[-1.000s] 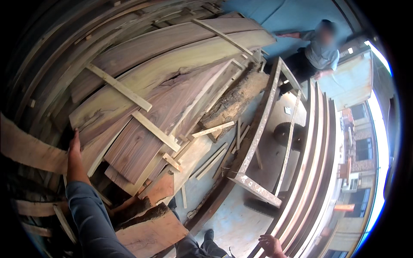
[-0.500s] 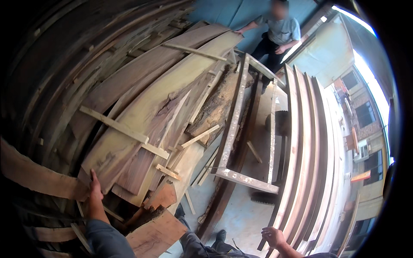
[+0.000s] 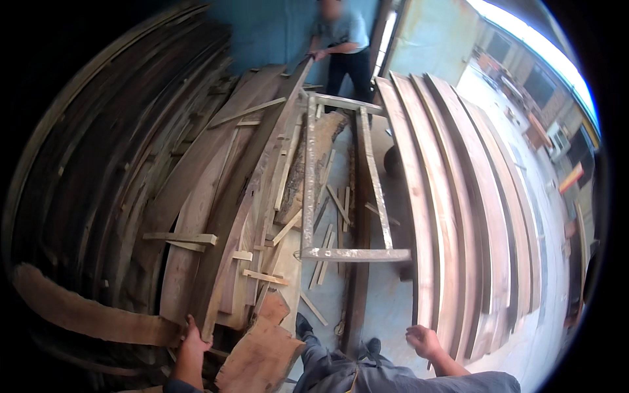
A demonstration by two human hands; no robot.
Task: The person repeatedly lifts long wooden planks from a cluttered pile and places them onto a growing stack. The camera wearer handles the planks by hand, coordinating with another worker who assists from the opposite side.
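My left hand (image 3: 192, 342) is closed on the near end of a long brown plank (image 3: 229, 236), which stands tilted on its edge over the left-hand stack. At its far end a co-worker's hands (image 3: 319, 54) hold the same plank. Under it lie other wide boards (image 3: 187, 252), with thin wooden spacer strips (image 3: 180, 238) across them. My right hand (image 3: 424, 342), its fingers curled, is beside the near ends of the boards stacked at right (image 3: 445, 262). Nothing shows in that hand.
A worn metal frame (image 3: 354, 255) stands between the two stacks. Bark-edged slabs (image 3: 261, 350) and loose sticks (image 3: 314, 308) lie around my feet and on the floor. Tall rows of dark boards (image 3: 98, 164) fill the left side. The co-worker (image 3: 344, 39) stands beyond the frame.
The plank has turned from lying flat to standing on its edge, uncovering boards below. The co-worker now has both hands at its far end. My right hand's fingers have curled, and my view has turned.
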